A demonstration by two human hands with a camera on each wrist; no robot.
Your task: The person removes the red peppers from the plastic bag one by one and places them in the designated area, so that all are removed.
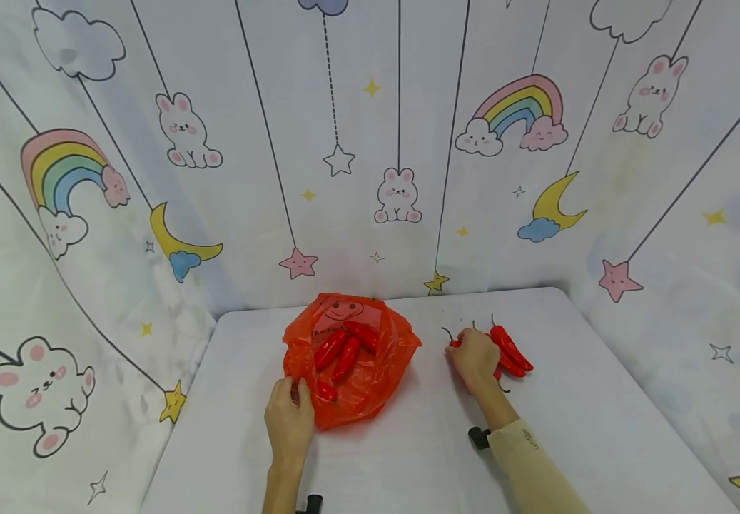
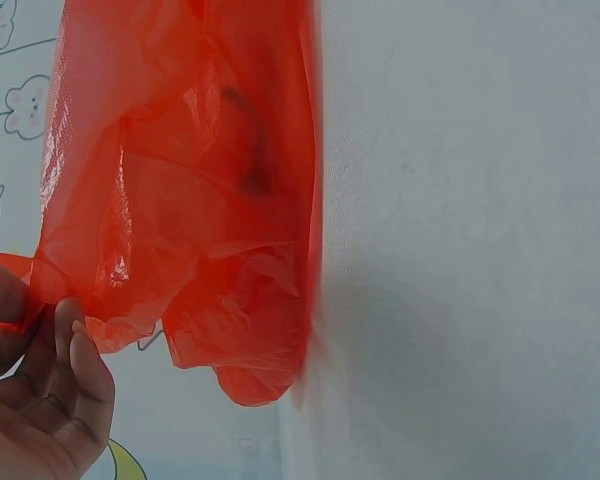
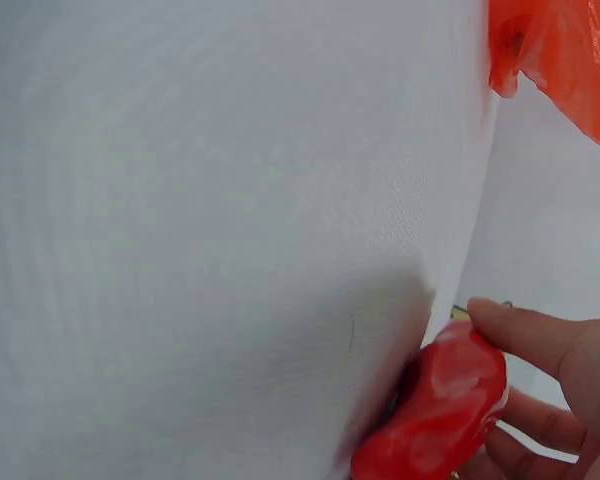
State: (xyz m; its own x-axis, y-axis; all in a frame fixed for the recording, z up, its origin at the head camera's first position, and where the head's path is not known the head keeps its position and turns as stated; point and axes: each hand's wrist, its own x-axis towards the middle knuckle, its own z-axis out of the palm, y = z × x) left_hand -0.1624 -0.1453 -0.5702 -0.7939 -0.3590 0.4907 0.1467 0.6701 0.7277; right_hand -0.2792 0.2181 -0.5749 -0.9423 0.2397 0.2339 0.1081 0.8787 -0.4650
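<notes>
A red plastic bag [image 1: 370, 400] stands with its mouth open on the table, several red chili peppers [image 1: 346, 359] inside it. My left hand [image 1: 289, 421] pinches the bag's near left edge between thumb and fingers, which the left wrist view shows close up. To the right of the bag, my right hand [image 1: 475, 360] grips a red chili pepper [image 3: 445, 400] low over the table, thumb on one side and fingers on the other. Right beside that hand lie more red chili peppers [image 1: 511, 350], partly hidden behind it.
The white table [image 1: 408, 471] ends at the back against a white cloth wall [image 1: 254, 214] printed with rabbits, stars and rainbows. Cloth walls also rise at both sides. A black wrist-camera mount [image 1: 479, 437] sits by the right sleeve.
</notes>
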